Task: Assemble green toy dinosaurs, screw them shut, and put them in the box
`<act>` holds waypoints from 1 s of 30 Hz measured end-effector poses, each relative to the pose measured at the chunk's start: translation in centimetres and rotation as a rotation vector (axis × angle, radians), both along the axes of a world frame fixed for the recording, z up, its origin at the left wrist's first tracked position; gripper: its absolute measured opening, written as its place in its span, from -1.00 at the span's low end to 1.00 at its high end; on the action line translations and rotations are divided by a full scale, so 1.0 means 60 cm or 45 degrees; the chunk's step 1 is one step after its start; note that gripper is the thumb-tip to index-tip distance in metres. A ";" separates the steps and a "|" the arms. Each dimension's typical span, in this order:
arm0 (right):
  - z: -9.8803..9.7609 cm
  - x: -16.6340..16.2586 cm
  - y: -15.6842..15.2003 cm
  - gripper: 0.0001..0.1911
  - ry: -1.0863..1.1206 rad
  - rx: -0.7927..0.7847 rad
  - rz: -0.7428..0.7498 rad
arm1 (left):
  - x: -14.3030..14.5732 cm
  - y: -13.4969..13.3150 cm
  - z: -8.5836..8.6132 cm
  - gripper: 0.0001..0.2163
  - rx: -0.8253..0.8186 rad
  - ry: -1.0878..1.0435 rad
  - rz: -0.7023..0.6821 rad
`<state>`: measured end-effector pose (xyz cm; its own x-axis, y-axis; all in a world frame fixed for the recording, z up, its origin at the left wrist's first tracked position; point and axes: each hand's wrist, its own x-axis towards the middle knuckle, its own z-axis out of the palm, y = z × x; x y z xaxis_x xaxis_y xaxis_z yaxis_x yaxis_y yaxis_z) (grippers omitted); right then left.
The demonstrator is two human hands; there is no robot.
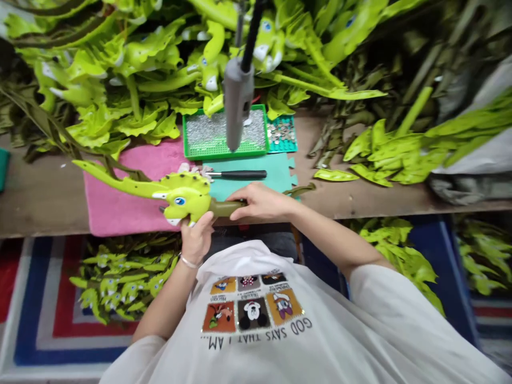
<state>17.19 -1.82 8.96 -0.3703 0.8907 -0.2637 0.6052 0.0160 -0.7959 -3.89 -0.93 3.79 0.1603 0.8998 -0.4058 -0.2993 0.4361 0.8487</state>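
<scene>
Left hand grips the lime dinosaur head from below, right at the workbench's near edge! Right hand pinches its olive tube, while a black-handled tool lies across the teal mat beyond.

Long brown workbench, striped surface below

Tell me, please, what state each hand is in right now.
Left hand: closed, holding the green toy head.
Right hand: closed, holding the olive shaft.
</scene>
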 end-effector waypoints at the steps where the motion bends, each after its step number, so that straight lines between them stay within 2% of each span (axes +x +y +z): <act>1: -0.002 -0.003 0.009 -0.64 -0.039 -0.002 0.025 | -0.005 -0.001 0.001 -0.57 -0.067 -0.016 0.019; 3: -0.008 -0.006 0.026 -0.63 -0.154 0.004 0.048 | -0.018 -0.006 0.007 -0.65 -0.243 -0.008 -0.024; 4: -0.012 -0.007 0.032 -0.63 -0.215 0.012 0.038 | -0.025 -0.011 0.012 -0.65 -0.340 0.020 -0.123; 6: -0.017 -0.010 0.038 -0.64 -0.302 0.060 0.005 | -0.038 -0.022 0.027 -0.60 -0.429 0.129 -0.466; 7: -0.018 -0.012 0.037 -0.64 -0.321 0.114 -0.013 | -0.042 -0.025 0.036 -0.60 -0.357 0.211 -0.650; 8: -0.016 -0.012 0.034 -0.65 -0.329 0.181 -0.035 | -0.041 -0.026 0.045 -0.63 -0.176 0.310 -0.809; 9: -0.013 -0.011 0.028 -0.66 -0.327 0.258 -0.069 | -0.037 -0.022 0.052 -0.67 0.107 0.425 -0.918; 11: -0.003 0.003 0.010 -0.72 -0.324 0.393 -0.183 | -0.020 -0.003 0.058 -0.73 0.817 0.712 -0.990; 13: 0.005 0.037 -0.017 -0.78 -0.364 0.453 -0.389 | 0.005 0.028 0.054 -0.67 1.405 1.047 -1.041; 14: 0.007 0.062 -0.034 -0.76 -0.403 0.469 -0.516 | 0.017 0.045 0.049 -0.64 1.596 1.209 -1.106; 16: -0.001 0.127 -0.076 -0.70 -0.513 0.474 -0.785 | 0.036 0.074 0.038 -0.60 1.815 1.476 -1.276; 18: -0.024 0.198 -0.123 -0.72 -0.618 0.442 -0.975 | 0.046 0.093 0.031 -0.61 1.910 1.626 -1.404; 20: -0.056 0.261 -0.168 -0.68 -0.795 0.358 -1.101 | 0.052 0.103 0.030 -0.67 1.935 1.704 -1.415; 24: -0.109 0.328 -0.227 -0.53 -0.991 0.288 -1.074 | 0.061 0.111 0.034 -0.72 1.964 1.806 -1.324; 27: -0.111 0.332 -0.244 -0.62 -0.991 0.346 -1.042 | 0.065 0.111 0.036 -0.71 1.931 1.848 -1.329; 30: -0.081 0.309 -0.247 -0.69 -0.760 0.483 -1.023 | 0.059 0.106 0.043 -0.76 1.809 1.788 -1.385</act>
<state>35.71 -16.62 4.12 0.4584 0.8781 0.1375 0.8385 -0.3760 -0.3945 -0.33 5.45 6.36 0.9076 0.4163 -0.0536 0.4189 -0.9064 0.0544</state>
